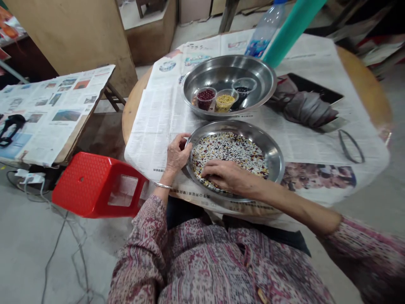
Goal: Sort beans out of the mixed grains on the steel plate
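Observation:
A shallow steel basin (278, 162) holds a spread of mixed grains (228, 145), mostly white with dark red, yellow and black ones among them. At its left rim is my left hand (177, 155), its fingers curled around something dark red (182, 144) that is mostly hidden. My right hand (221, 174) reaches into the basin from the right. Its fingers are bent down and drawn together in the grains at the near left; their tips are hidden.
Behind stands a larger steel basin (268, 90) with plastic cups of red beans (205, 96), yellow grains (225, 101) and black beans (243, 90). A water bottle (265, 29), a green pole (291, 31) and a dark folded umbrella (308, 107) are farther back. A red stool (85, 181) is left.

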{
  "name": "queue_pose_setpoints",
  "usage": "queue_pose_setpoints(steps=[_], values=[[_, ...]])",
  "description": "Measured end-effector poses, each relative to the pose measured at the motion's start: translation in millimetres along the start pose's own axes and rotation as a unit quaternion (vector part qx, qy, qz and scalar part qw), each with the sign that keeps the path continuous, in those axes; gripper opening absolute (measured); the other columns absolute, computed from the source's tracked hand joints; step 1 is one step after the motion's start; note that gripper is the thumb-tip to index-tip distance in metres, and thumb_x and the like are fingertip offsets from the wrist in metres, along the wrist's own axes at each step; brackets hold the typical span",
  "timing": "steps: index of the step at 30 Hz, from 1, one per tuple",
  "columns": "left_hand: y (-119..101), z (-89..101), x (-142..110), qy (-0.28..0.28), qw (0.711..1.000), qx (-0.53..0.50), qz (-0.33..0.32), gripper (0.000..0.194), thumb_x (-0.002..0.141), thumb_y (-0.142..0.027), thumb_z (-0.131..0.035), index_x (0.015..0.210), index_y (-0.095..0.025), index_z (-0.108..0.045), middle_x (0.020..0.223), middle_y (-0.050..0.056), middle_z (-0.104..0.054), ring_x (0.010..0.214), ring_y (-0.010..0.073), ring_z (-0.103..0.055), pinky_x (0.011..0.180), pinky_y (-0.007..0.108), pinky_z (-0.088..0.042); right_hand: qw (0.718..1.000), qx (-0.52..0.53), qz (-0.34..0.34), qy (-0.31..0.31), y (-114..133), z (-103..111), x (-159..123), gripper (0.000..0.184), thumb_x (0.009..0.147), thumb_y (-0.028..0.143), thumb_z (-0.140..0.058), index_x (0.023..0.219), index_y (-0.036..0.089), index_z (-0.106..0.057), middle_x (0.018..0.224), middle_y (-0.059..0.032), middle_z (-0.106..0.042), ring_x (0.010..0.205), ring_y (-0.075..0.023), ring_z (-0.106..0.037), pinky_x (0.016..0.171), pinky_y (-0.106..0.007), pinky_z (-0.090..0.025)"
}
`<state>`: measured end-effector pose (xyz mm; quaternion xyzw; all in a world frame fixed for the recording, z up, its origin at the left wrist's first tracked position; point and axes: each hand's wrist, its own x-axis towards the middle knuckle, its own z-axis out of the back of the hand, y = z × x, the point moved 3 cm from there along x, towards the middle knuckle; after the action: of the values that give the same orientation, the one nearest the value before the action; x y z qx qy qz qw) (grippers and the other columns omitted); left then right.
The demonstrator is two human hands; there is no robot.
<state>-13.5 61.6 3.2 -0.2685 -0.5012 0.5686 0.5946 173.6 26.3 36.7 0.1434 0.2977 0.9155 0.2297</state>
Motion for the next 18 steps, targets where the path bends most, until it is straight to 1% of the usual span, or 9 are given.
queue_pose_setpoints(steps=[2, 4, 7, 9, 12, 14, 16, 18], values=[[1, -0.4, 0, 0.001, 1.000, -0.004, -0.003, 0.021, 0.087, -0.011, -0.064, 0.105, -0.022, -0.065, 0.069, -0.006, -0.057, 0.060, 0.0094, -0.053, 0.063, 0.023, -0.045, 0.998, -0.054, 0.023, -0.013, -5, 0, 9, 0.026, 0.096, 0.017, -0.047, 0.098, 0.024, -0.073, 0.101, -0.0082, -0.072, 0.097, -0.0225, -0.063, 0.087, -0.038, -0.053], [1, -0.8, 0, 0.000, 1.000, -0.008, -0.005, 0.021, 0.087, -0.012, -0.064, 0.105, -0.022, -0.065, 0.070, -0.006, -0.059, 0.061, 0.0098, -0.054, 0.063, 0.024, -0.046, 0.993, -0.109, 0.030, -0.040, -15, 5, 18, 0.028, 0.097, 0.018, -0.047, 0.099, 0.025, -0.074, 0.109, -0.0097, -0.072, 0.106, -0.0261, -0.061, 0.094, -0.044, -0.052], [2, -1.2, 1, 0.000, 1.000, -0.009, -0.002, 0.021, 0.086, -0.012, -0.063, 0.105, -0.022, -0.065, 0.070, -0.006, -0.059, 0.060, 0.0097, -0.053, 0.063, 0.024, -0.046, 0.982, -0.169, 0.001, -0.086, -37, 19, 23, 0.026, 0.096, 0.021, -0.050, 0.101, 0.025, -0.076, 0.121, -0.0120, -0.070, 0.116, -0.0308, -0.057, 0.101, -0.052, -0.049], [1, -1.3, 1, 0.002, 1.000, -0.010, 0.000, 0.022, 0.086, -0.012, -0.064, 0.105, -0.022, -0.065, 0.069, -0.006, -0.058, 0.059, 0.0093, -0.052, 0.062, 0.023, -0.045, 0.975, -0.195, -0.045, -0.091, -54, 29, 15, 0.026, 0.095, 0.022, -0.050, 0.099, 0.023, -0.076, 0.116, -0.0132, -0.070, 0.113, -0.0317, -0.058, 0.098, -0.053, -0.050], [0, -1.0, 0, 0.002, 1.000, -0.013, 0.000, 0.022, 0.086, -0.010, -0.063, 0.105, -0.021, -0.066, 0.070, -0.006, -0.058, 0.061, 0.0091, -0.052, 0.062, 0.022, -0.045, 0.970, -0.205, -0.106, -0.073, -69, 40, -12, 0.027, 0.095, 0.026, -0.047, 0.095, 0.022, -0.074, 0.103, -0.0129, -0.070, 0.101, -0.0296, -0.063, 0.090, -0.049, -0.053], [-1, -0.7, 0, 0.000, 1.000, -0.015, -0.002, 0.023, 0.085, -0.009, -0.063, 0.105, -0.021, -0.066, 0.071, -0.006, -0.058, 0.062, 0.0090, -0.053, 0.063, 0.022, -0.044, 0.976, -0.175, -0.111, -0.063, -66, 40, -31, 0.029, 0.098, 0.033, -0.047, 0.098, 0.021, -0.073, 0.103, -0.0126, -0.070, 0.098, -0.0283, -0.065, 0.090, -0.048, -0.054], [-2, -0.5, 0, -0.002, 1.000, -0.020, -0.004, 0.024, 0.085, -0.007, -0.062, 0.105, -0.020, -0.066, 0.070, -0.006, -0.056, 0.062, 0.0088, -0.053, 0.063, 0.021, -0.044, 0.987, -0.120, -0.095, -0.058, -53, 36, -46, 0.032, 0.099, 0.041, -0.050, 0.113, 0.021, -0.070, 0.111, -0.0124, -0.069, 0.100, -0.0275, -0.067, 0.091, -0.046, -0.055], [-2, -0.5, -1, -0.003, 1.000, -0.022, -0.005, 0.024, 0.085, -0.006, -0.062, 0.105, -0.020, -0.065, 0.070, -0.007, -0.056, 0.063, 0.0087, -0.053, 0.064, 0.021, -0.044, 0.994, -0.072, -0.071, -0.045, -36, 25, -52, 0.040, 0.097, 0.044, -0.057, 0.131, 0.024, -0.063, 0.121, -0.0121, -0.067, 0.105, -0.0269, -0.067, 0.091, -0.044, -0.056]])
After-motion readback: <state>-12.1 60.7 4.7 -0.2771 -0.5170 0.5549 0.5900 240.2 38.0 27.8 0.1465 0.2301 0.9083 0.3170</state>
